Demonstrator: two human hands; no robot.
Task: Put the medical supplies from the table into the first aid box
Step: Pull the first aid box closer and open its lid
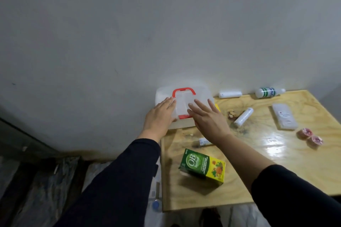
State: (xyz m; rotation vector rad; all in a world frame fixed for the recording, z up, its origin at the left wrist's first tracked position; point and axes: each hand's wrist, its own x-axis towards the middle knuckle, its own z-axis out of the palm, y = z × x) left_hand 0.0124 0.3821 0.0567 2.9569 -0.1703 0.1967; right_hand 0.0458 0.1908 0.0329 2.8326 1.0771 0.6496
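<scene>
Closest to you on the desk lies the green and yellow carton, printed "OB herbal" in white lettering; its smaller print is too fine to read. Nothing appears packed yet, so judge the task as barely begun: the first aid box, translucent white with a red handle and a red latch, sits shut at the desk's far left corner against the wall. Your left hand lies flat with fingers spread on the lid's left side, and your right hand lies flat and open on its right side; neither holds anything. You seem about to open the lid. Waiting on the desk are two white rolls, a white bottle with green stripes lying on its side near the wall, a clear flat pack with a label too blurred to read, two small pink rolls, and a small white item partly hidden under your right forearm.
</scene>
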